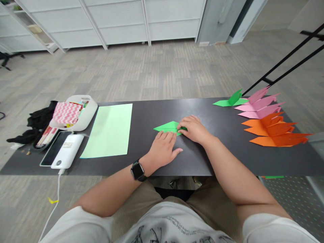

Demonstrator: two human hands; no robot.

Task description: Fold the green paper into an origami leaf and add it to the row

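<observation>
A bright green sheet of paper, folded into a long pointed shape (167,126), lies on the dark table in front of me. My left hand (164,148) rests on its near edge, fingers stretched flat and thumb spread out to the side. At the paper's right end, my right hand (193,129) has curled fingers and thumb closed on a darker folded part, which they partly cover. A black watch (137,170) is on my left wrist.
Light green sheets (108,131) lie left of my hands. Beyond are a white power bank (67,152), a phone (54,148) and a white basket (88,113). Folded green (231,101), pink (260,104) and orange paper figures (275,130) line the right side.
</observation>
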